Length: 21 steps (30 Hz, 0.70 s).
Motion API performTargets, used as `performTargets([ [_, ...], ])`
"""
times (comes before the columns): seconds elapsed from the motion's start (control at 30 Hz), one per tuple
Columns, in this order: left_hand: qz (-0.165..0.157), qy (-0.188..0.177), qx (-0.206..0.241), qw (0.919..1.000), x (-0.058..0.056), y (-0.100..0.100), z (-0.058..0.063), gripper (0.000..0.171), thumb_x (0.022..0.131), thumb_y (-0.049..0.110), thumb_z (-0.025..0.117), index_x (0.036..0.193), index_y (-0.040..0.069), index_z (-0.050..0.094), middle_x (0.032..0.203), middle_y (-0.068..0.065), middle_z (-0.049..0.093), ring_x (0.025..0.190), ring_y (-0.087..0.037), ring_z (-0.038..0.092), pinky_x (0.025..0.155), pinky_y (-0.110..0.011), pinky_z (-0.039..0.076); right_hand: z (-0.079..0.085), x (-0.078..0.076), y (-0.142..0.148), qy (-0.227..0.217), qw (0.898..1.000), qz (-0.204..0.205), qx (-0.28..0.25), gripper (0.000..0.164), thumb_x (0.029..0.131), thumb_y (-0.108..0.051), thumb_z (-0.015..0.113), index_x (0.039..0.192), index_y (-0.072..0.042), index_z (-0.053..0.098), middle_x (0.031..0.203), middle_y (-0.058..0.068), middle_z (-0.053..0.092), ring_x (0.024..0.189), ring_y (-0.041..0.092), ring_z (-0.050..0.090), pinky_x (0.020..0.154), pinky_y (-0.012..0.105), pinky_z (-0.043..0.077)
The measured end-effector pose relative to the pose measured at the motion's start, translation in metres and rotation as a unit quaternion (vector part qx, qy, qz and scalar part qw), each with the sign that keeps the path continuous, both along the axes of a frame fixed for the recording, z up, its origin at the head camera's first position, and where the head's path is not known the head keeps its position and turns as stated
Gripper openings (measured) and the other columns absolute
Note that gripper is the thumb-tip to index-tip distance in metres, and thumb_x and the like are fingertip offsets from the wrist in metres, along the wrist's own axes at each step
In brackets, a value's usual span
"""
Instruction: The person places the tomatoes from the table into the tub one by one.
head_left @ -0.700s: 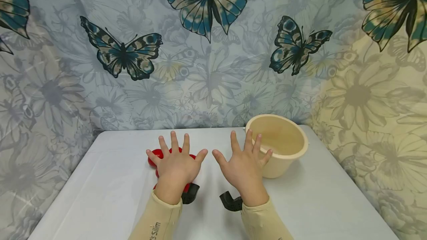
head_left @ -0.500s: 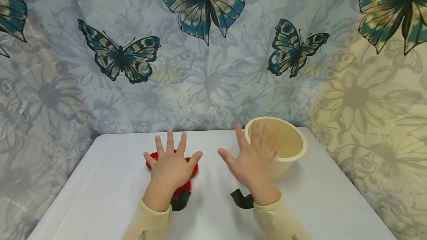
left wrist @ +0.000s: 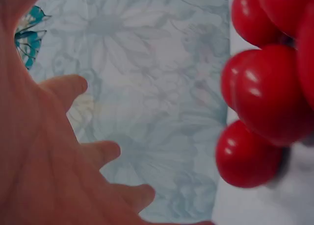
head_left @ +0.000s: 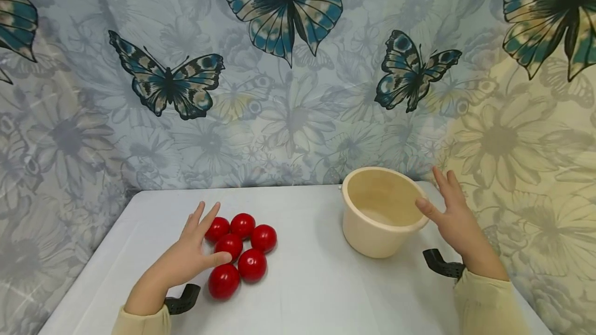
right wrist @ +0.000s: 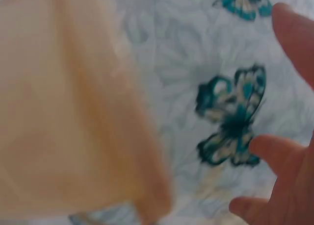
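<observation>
Several glossy red balls (head_left: 252,265) lie in a cluster on the left half of the table; their exact kind I cannot tell. My left hand (head_left: 186,257) hovers at their left side with straight, spread fingers, the thumb overlapping the cluster in the head view. In the left wrist view, a gap separates the fingers (left wrist: 100,151) from the red balls (left wrist: 274,92). A cream bucket (head_left: 372,239) stands upright at the back right. Beside its right rim is my right hand (head_left: 458,224), fingers extended, holding nothing. The right wrist view has the blurred bucket (right wrist: 59,112) left of the fingers (right wrist: 277,149).
A white-covered table (head_left: 307,293) bears everything, its back edge close to a butterfly-patterned cloth (head_left: 298,118). Black wrist mounts (head_left: 183,299) stick out from both wrists.
Both hands have moved apart: the left from above the red balls to their left side, the right from in front of the bucket to its right side. Balls and bucket are now uncovered.
</observation>
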State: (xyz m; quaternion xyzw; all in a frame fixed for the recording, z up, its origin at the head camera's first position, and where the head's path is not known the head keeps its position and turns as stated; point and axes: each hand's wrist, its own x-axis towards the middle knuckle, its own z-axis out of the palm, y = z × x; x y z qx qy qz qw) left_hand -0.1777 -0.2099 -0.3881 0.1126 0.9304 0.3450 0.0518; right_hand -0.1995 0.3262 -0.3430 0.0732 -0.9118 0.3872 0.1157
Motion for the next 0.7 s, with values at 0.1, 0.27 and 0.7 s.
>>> performTargets([
  [0.1, -0.015, -0.025, 0.031, 0.9991, 0.003, -0.011, -0.011, 0.114, 0.077, 0.052, 0.081, 0.162, 0.026, 0.009, 0.163, -0.02, -0.011, 0.142, -0.055, 0.006, 0.095, -0.08, 0.029, -0.017, -0.005, 0.014, -0.024, 0.997, 0.025, -0.065, 0.079, 0.105, -0.032, 0.052, 0.16, -0.029, -0.003, 0.162, 0.01, -0.023, 0.142, 0.046, -0.021, 0.097, 0.083, -0.005],
  [0.27, -0.032, -0.04, 0.064, 0.9966, 0.007, -0.025, -0.025, 0.112, 0.076, 0.04, 0.086, 0.161, 0.023, 0.014, 0.162, -0.023, -0.006, 0.141, -0.056, 0.012, 0.097, -0.076, 0.033, -0.039, -0.012, 0.019, -0.055, 0.974, 0.075, -0.207, 0.073, 0.107, -0.025, 0.048, 0.16, -0.035, -0.002, 0.164, 0.003, -0.016, 0.144, 0.048, -0.013, 0.108, 0.072, -0.002],
  [0.7, -0.019, -0.092, 0.144, 0.9852, 0.001, -0.033, -0.052, 0.11, 0.076, 0.03, 0.087, 0.161, 0.026, 0.017, 0.163, -0.019, -0.007, 0.136, -0.058, 0.027, 0.093, -0.056, 0.051, -0.067, -0.022, 0.009, -0.057, 0.938, 0.127, -0.318, 0.074, 0.106, -0.021, 0.05, 0.161, -0.016, 0.002, 0.161, 0.025, -0.009, 0.117, 0.001, 0.049, 0.087, 0.015, 0.047],
])
